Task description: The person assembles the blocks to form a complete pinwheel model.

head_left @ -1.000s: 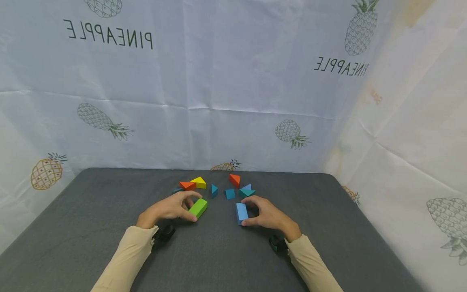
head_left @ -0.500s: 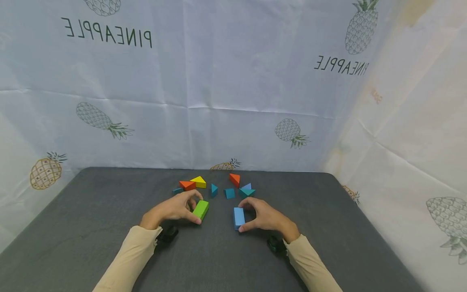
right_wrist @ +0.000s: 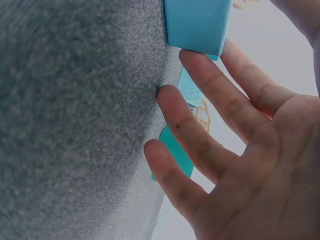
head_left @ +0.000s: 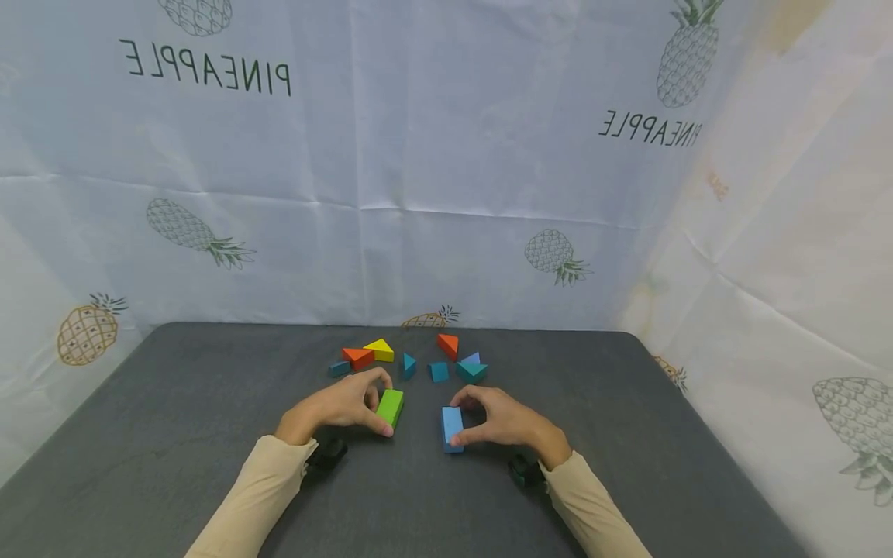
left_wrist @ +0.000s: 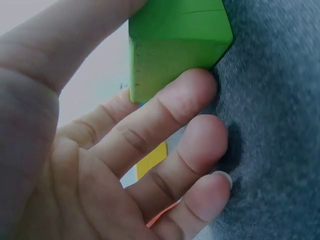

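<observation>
My left hand (head_left: 346, 402) holds a green rectangular block (head_left: 390, 408) by its two ends, between thumb and fingers. Close up in the left wrist view, the green block (left_wrist: 180, 45) sits at the fingertips, near the dark tabletop. Across a small gap, my right hand (head_left: 508, 419) grips a light blue rectangular block (head_left: 452, 428) in the same way, with its thumb at the near end. Seen from the right wrist, the blue block (right_wrist: 197, 25) touches a fingertip while the other fingers spread below it.
Behind the hands lie a yellow triangle block (head_left: 380, 350), a red triangle block (head_left: 358, 357), another red one (head_left: 449, 346), a teal triangle block (head_left: 472, 372) and several blue pieces, among them a blue block (head_left: 439, 372). A white pineapple-print cloth (head_left: 446, 155) hangs behind the grey table (head_left: 391, 504).
Both hands have moved nearer to the person and toward each other, bringing the green and blue blocks closer together. The blocks have turned slightly. The pieces behind have stayed in place.
</observation>
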Tool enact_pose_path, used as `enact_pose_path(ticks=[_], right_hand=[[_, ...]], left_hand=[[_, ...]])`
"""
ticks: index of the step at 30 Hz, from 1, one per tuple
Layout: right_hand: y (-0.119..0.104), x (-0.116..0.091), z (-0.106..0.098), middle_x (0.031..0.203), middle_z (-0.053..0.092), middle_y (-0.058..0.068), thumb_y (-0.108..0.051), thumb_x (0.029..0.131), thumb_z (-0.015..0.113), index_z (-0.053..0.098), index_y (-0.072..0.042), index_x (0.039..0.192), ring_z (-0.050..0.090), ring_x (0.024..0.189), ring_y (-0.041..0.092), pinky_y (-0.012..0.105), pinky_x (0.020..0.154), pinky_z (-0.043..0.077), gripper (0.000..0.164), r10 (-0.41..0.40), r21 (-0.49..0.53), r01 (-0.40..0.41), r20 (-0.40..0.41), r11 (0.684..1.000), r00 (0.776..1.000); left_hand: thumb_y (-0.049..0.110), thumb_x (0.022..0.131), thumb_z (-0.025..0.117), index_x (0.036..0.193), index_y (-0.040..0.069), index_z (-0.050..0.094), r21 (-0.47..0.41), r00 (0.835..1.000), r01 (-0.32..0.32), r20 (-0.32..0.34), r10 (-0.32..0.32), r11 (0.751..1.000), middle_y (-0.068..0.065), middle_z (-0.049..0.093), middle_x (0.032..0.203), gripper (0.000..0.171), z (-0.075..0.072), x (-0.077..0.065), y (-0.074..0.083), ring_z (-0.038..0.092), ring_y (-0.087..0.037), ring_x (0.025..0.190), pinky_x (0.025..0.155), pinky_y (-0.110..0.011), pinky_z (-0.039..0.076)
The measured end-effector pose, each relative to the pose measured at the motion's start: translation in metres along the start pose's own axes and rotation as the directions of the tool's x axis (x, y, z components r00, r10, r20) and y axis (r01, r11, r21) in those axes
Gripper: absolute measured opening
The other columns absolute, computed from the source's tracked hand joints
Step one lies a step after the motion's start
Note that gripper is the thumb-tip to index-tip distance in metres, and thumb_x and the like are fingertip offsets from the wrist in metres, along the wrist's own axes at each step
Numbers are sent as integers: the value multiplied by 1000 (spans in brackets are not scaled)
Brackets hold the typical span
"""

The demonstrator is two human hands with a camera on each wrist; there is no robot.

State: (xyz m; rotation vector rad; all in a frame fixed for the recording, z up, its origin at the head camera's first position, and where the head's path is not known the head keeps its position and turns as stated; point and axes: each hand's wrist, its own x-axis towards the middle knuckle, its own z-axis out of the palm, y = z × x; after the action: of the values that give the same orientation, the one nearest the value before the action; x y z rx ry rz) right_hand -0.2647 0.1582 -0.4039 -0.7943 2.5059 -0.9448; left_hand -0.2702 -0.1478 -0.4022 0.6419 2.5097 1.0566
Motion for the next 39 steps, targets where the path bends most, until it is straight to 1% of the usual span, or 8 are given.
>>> enact_pose_path(ticks=[3,6,11,15,23,27,32,39], right_hand=[[-2,0,1,126,62,6,-39,82,81,60,-12,126,57,120,26,49,102,46,55,12,2,-12,-11,1000,1000],[-3,0,3,125,63,6,-39,82,81,61,-12,125,58,119,25,48,101,47,55,7,-1,-7,-19,1000,1000],[-4,-3,8,123,64,4,-39,82,81,62,-11,124,59,116,24,47,99,48,54,-11,-8,10,-44,1000,999],[-3,-7,13,123,65,1,-41,82,81,63,-13,125,60,115,21,44,99,49,55,-6,-21,5,-61,1000,998],[-8,-15,19,123,65,-1,-45,81,80,63,-16,124,61,114,19,41,98,50,54,-17,-23,16,-43,1000,999],[-10,-17,22,122,65,-2,-45,81,80,63,-16,123,61,113,18,41,98,50,54,-22,-23,21,-39,1000,999],[-12,-20,24,122,66,-2,-44,81,81,64,-16,122,61,115,18,41,99,50,53,-20,-15,20,-34,1000,999],[-15,-26,29,121,67,-2,-42,81,81,64,-16,122,62,115,17,37,99,50,51,-43,16,43,-24,999,999]], left_hand=[[25,77,87,120,7,49,-11,1000,7,8,-7,1000,-1,55,71,60,1,1,2,48,-14,64,63,-30,40],[26,77,86,122,8,49,-13,1000,22,18,-22,1000,-1,58,71,61,3,2,4,50,-13,64,63,-29,42],[26,78,85,124,7,48,-22,1000,10,23,-9,1000,-1,64,73,62,6,2,5,54,-13,65,64,-29,44],[26,78,86,123,7,48,-44,1000,7,8,-6,999,0,66,73,61,9,2,4,56,-14,66,65,-30,44],[31,79,85,122,5,45,-34,1000,-21,-20,20,999,1,65,73,63,17,-3,8,56,-15,67,65,-30,43],[31,79,85,120,5,45,-34,999,-23,-28,22,999,1,64,73,63,22,-4,10,55,-15,68,64,-28,43],[31,79,84,119,5,44,-37,999,-21,-25,20,999,1,63,73,62,26,-5,12,54,-15,69,65,-27,42],[32,80,83,120,4,44,-43,999,-48,-12,48,998,1,63,73,63,32,-6,14,54,-13,69,64,-25,42]])
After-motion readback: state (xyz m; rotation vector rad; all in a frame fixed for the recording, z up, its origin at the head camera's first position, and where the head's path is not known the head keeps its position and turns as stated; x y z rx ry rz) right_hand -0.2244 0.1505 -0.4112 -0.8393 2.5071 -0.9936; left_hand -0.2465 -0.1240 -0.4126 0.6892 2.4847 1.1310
